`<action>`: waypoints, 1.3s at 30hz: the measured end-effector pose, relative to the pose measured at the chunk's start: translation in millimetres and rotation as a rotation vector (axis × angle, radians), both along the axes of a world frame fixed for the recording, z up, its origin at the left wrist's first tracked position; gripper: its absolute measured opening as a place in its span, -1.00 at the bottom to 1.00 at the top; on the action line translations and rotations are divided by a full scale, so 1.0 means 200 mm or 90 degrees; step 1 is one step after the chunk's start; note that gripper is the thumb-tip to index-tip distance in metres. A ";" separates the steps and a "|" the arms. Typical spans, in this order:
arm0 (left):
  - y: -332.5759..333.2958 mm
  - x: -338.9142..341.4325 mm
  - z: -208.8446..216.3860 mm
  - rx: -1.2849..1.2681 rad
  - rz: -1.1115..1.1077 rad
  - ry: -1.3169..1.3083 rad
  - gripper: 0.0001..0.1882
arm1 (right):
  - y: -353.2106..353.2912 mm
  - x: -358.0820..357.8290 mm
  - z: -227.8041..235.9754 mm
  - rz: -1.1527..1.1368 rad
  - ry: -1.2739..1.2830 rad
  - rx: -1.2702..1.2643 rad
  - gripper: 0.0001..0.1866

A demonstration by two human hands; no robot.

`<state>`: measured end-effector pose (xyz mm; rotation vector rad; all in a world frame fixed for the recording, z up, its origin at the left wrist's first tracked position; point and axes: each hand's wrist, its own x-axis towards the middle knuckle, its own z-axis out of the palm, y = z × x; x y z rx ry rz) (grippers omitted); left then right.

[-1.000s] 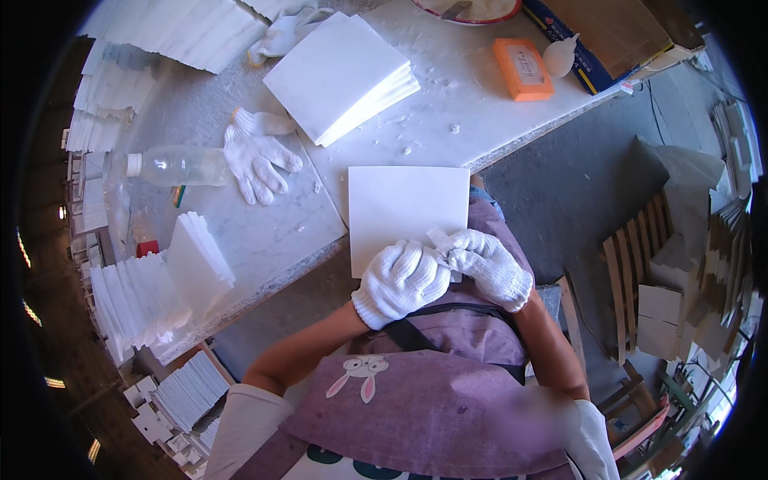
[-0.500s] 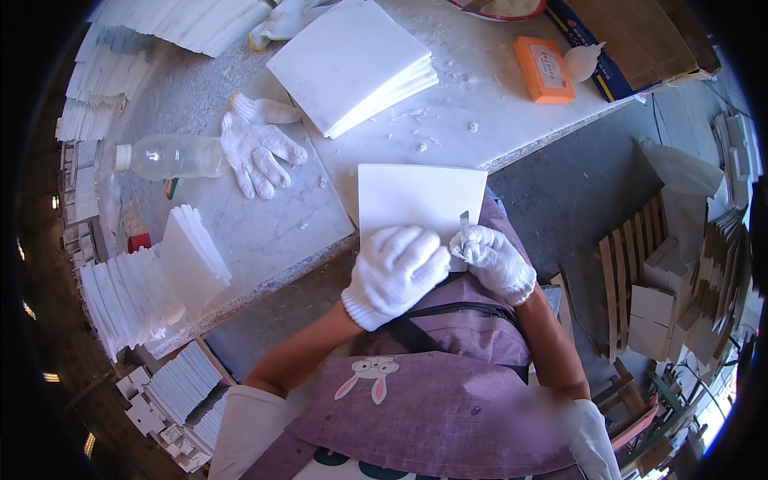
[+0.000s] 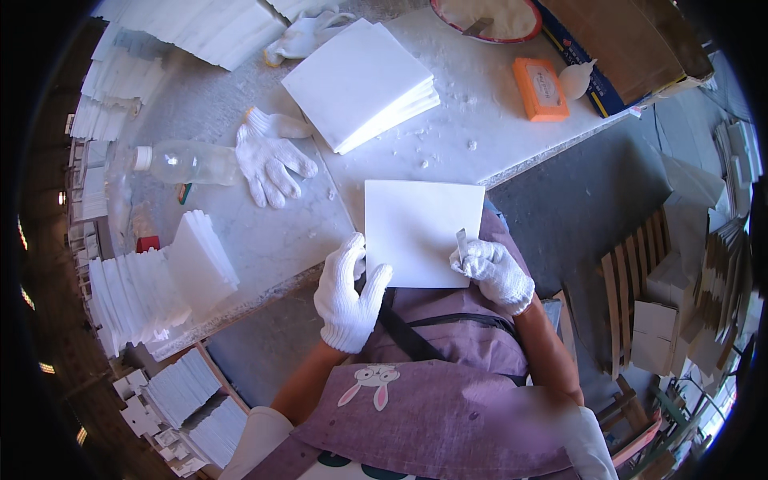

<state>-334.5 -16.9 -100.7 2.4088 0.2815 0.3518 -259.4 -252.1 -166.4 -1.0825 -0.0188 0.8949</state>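
A square white tile (image 3: 420,220) lies in front of me at the table's near edge, over my apron. At its lower left corner, my gloved left hand (image 3: 348,300) grips the tile, thumb on the face and fingers round the left edge. My gloved right hand (image 3: 498,274) is closed on a small flat metal blade (image 3: 462,240), whose tip points up over the tile's right side. How the handle end sits in the fingers is hidden. Both hands wear white knit gloves.
On the marble table (image 3: 432,152) lie a stack of white tiles (image 3: 360,80), a loose glove (image 3: 272,160), a plastic bottle (image 3: 192,162) and an orange box (image 3: 539,90). Further back are a bowl of pale paste (image 3: 512,18) and a cardboard box (image 3: 624,48). More tiles (image 3: 132,288) stand left.
My left hand has moved left off the tile's face to its lower left edge. More of the white surface shows. The right hand still holds the blade near the right side.
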 end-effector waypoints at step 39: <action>0.21 0.56 0.12 0.392 0.009 -0.069 -0.35 | 0.41 0.62 0.38 -0.187 0.033 0.117 -0.76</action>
